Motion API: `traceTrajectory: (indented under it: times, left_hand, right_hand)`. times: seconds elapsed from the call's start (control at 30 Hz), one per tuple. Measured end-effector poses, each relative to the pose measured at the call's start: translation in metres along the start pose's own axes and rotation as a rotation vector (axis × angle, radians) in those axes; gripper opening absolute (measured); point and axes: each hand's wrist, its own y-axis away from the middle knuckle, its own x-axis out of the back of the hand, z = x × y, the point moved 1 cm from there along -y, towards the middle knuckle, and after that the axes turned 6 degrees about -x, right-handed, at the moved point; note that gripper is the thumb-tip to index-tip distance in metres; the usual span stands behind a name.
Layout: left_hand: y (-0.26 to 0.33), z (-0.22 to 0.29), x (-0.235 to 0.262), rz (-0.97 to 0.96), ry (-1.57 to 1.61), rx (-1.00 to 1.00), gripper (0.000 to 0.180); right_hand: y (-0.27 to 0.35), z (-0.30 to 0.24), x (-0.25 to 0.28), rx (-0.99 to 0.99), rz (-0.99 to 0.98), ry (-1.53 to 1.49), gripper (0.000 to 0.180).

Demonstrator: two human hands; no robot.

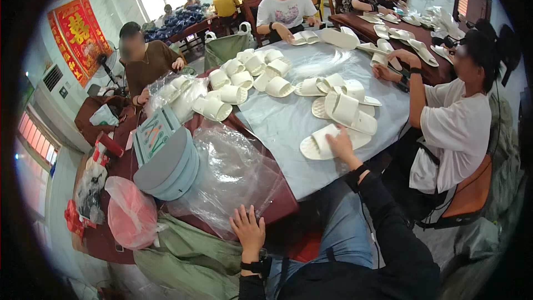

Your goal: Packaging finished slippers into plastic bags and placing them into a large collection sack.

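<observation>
Left grip (248, 232) spread flat, right grip (340, 143) reaching forward

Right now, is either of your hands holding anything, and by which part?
Nothing is gripped. The right hand rests its fingers on the strap end of a flat white foam slipper. The left hand lies open on the clear plastic sheet.

A small workshop for hand assembly: several people (286, 8) sit around tables (288, 122) heaped with white slippers (344, 108), plastic bags (233, 172) and stacked grey soles (166, 169).

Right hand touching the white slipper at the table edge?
Touching. Head view: right hand lies on the white slipper, fingers overlapping its strap, no gap.
</observation>
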Motion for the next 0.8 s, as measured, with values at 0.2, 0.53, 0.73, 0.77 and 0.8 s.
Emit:
traceTrajectory:
  times: [0.2, 0.53, 0.73, 0.77, 0.8]
  left_hand:
    - [0.0, 0.001, 0.002, 0.009, -0.008, -0.012, 0.051]
    - [-0.001, 0.002, 0.003, -0.034, 0.052, 0.014, 0.052]
    - [0.0, 0.001, 0.004, -0.038, 0.033, 0.011, 0.053]
    - [-0.001, 0.001, 0.005, -0.04, 0.033, 0.009, 0.053]
    - [-0.002, 0.001, 0.004, -0.041, 0.033, 0.005, 0.053]
  right_hand:
    - [0.049, -0.03, -0.034, 0.092, -0.256, -0.111, 0.055]
    - [0.086, -0.05, -0.024, 0.605, -0.074, -0.087, 0.068]
    - [0.044, -0.019, 0.014, 0.06, 0.331, 0.567, 0.097]
    - [0.032, -0.015, 0.017, 0.097, 0.169, 0.456, 0.101]
    - [0.021, -0.012, 0.016, 0.133, 0.009, 0.344, 0.104]
